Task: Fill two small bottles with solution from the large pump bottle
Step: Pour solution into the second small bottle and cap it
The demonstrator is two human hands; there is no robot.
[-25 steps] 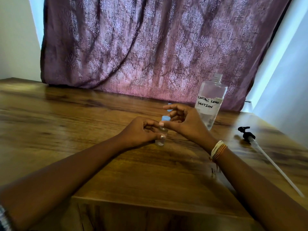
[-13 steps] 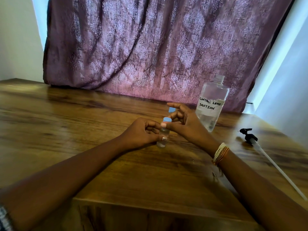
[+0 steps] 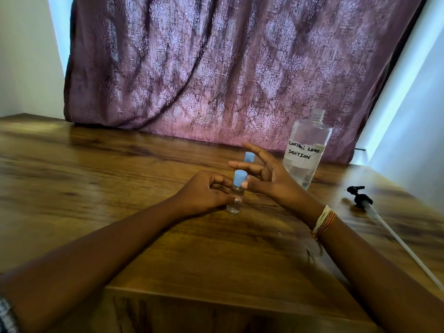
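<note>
My right hand [image 3: 269,179] has opened off the cap [image 3: 240,177]; left hand [image 3: 206,191] grips the small bottle [image 3: 234,200], so I'd check tightness upright.

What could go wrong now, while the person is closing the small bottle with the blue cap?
1. The large bottle stands uncapped close behind the right hand; a backward bump might tip it and spill solution.
2. The left hand grips the small bottle low down, so pressing the blue cap sideways could tilt it.
3. The pump lies on the bare table, so its tube might pick up dirt.
</note>
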